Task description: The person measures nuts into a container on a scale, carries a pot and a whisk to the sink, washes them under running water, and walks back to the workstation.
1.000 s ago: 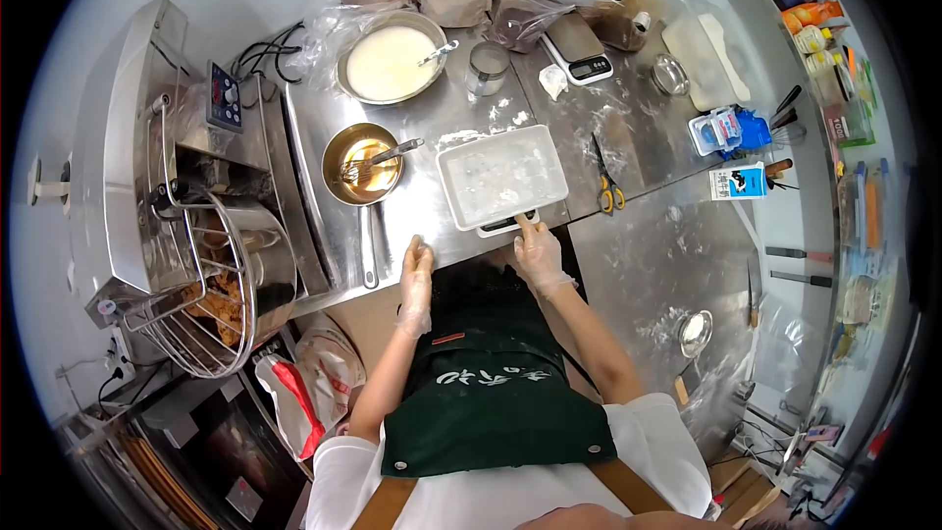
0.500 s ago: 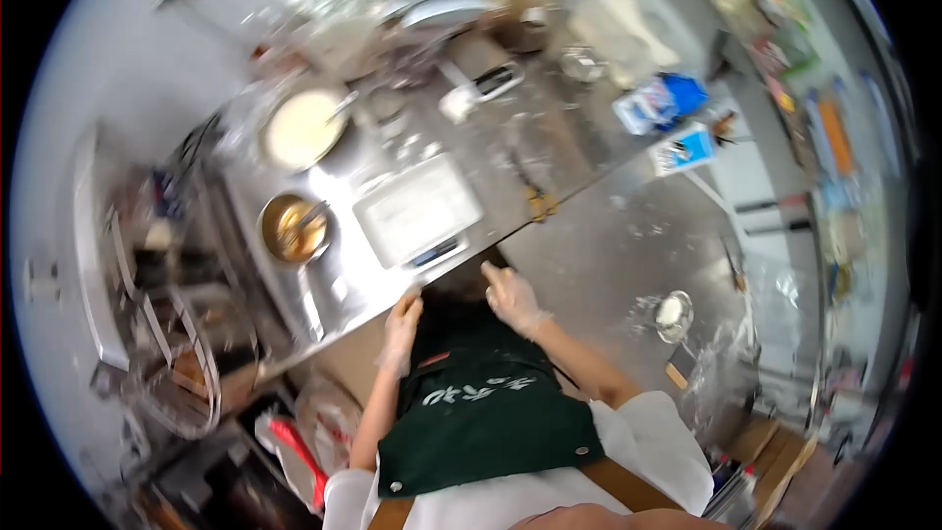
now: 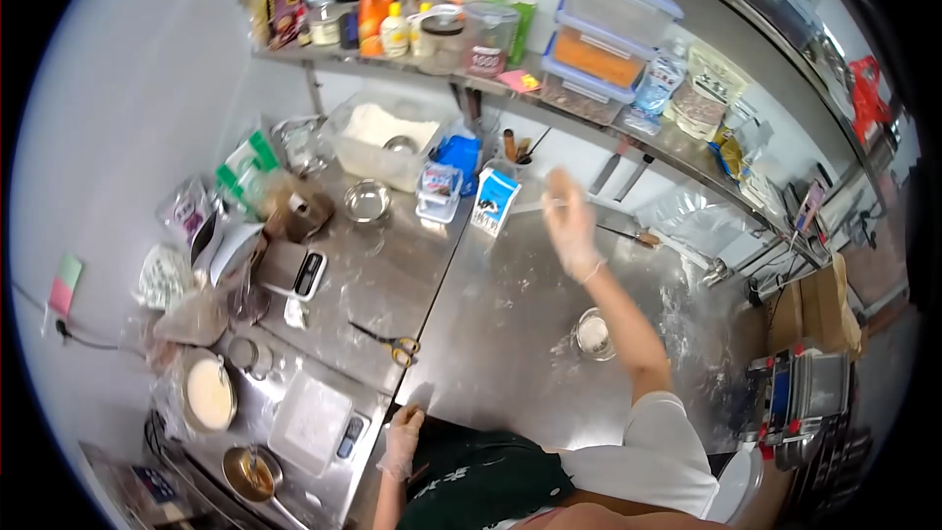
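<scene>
My right hand (image 3: pixel 569 226), in a clear glove, is raised over the steel counter towards the wall shelf, its fingers stretched out and smeared by motion. I see nothing in it. The blue and white carton (image 3: pixel 495 202) stands to its left, and a small bowl of white powder (image 3: pixel 594 335) sits on the counter below my forearm. At the counter's front edge, my left hand (image 3: pixel 400 440) is gloved too, its fingers curled closed beside my dark green apron (image 3: pixel 481 486); nothing shows in it. Scissors (image 3: pixel 400 346) with yellow handles lie just beyond it.
A white tray (image 3: pixel 310 424) rests on a scale at the left, near a bowl of pale batter (image 3: pixel 208 393) and a metal pan (image 3: pixel 251 472). Behind are a flour bin (image 3: pixel 378 162) and a glass bowl (image 3: pixel 367 202). Stacked boxes (image 3: pixel 599 54) stand on the shelf. Knives hang below.
The view has swung right and up to the wall and shelf. My right hand has risen from near the apron and reached forward over the counter. My left hand stays low by the counter edge.
</scene>
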Demonstrator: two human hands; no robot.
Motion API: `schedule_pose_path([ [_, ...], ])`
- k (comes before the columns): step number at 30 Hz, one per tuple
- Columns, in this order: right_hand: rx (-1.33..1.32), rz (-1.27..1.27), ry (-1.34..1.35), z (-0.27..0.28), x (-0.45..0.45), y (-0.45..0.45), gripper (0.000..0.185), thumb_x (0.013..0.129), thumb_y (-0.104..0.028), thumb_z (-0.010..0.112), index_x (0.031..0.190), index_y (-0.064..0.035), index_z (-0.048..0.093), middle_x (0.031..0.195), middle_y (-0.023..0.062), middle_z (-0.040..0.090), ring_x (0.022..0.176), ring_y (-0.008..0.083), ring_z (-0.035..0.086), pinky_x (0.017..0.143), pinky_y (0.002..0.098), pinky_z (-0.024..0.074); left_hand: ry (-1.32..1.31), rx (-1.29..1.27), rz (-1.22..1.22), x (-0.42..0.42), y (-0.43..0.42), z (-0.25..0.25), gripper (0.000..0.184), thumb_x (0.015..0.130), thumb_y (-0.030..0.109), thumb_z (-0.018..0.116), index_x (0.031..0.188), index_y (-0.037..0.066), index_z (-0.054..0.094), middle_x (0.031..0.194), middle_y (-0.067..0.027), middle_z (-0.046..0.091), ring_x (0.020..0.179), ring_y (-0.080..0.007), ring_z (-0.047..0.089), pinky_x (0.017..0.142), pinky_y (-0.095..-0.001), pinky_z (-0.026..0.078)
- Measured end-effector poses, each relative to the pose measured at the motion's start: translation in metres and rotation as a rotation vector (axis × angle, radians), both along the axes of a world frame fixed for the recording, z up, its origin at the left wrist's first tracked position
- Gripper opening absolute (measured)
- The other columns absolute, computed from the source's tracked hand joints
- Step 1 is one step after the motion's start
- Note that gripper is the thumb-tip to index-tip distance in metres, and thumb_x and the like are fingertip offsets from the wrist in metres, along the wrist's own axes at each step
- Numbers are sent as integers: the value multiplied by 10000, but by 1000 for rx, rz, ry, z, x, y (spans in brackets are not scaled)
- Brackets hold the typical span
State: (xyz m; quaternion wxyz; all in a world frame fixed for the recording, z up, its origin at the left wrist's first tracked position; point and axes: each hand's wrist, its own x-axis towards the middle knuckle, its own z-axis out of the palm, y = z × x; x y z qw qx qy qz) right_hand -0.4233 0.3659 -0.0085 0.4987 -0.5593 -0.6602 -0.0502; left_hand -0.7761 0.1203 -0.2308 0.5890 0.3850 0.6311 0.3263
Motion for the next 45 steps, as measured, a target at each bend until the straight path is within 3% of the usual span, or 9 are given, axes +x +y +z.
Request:
schedule_pose_path([
  [5,354,-136,488,138,72,60,397,950,-239,581,1257,6,521,1151,114,610,1057,193,574,923,326,457,-143,-25,-52,12,31,3,429,920,235,613,1273,-3,570,1162,-107,640,1024,-162,592,909,-272,457],
  [6,403,-150,537,156,89,71,423,953,-262,573,1263,20,513,1155,125,604,1061,192,569,922,328,457,-48,-4,-121,16,48,31,404,938,224,591,1280,12,567,1045,-47,633,921,-111,563,788,-246,446],
  [8,349,-111,701,178,118,86,494,959,-320,549,1290,41,484,1203,160,588,1103,206,558,945,334,445,-101,191,-204,16,86,24,488,950,247,572,1368,15,470,1134,-77,610,1022,-154,558,904,-284,435],
  [12,172,-41,957,187,167,130,625,949,-452,534,1354,12,431,1238,176,567,1132,265,543,970,401,429,-142,553,-402,59,208,184,621,978,294,512,1479,15,273,1427,-156,424,1330,-247,390,1115,-366,283],
  [15,16,98,1127,183,195,166,687,940,-543,499,1372,-15,418,1275,190,539,1162,310,525,993,455,408,-188,860,-514,116,308,288,719,978,478,456,1506,51,220,1516,-176,314,1410,-262,285,1155,-379,203],
  [18,-31,228,1165,189,189,186,694,956,-586,426,1360,-21,421,1324,200,499,1213,345,488,1031,487,381,-311,823,-420,200,397,379,759,962,572,402,1508,76,221,1511,-195,307,1417,-277,269,1154,-399,212],
  [23,21,469,1198,201,187,197,621,996,-509,395,1374,-16,412,1378,154,465,1265,288,441,1078,422,360,-671,584,-431,302,517,425,800,918,606,468,1451,32,303,1521,-178,287,1371,-301,330,1141,-388,239],
  [30,-61,467,1012,213,162,157,711,976,-577,374,1452,-50,349,1517,83,335,1400,237,278,1167,359,174,-852,685,-402,334,499,445,640,923,557,528,1352,85,477,1409,-100,464,1300,-243,411,1109,-369,300],
  [45,-188,379,1039,206,-10,-55,669,975,-518,447,1455,-66,335,1479,82,375,1371,209,324,1136,357,247,-742,781,-270,155,285,430,524,950,457,541,1325,94,498,1323,-57,542,1231,-194,474,1039,-353,376],
])
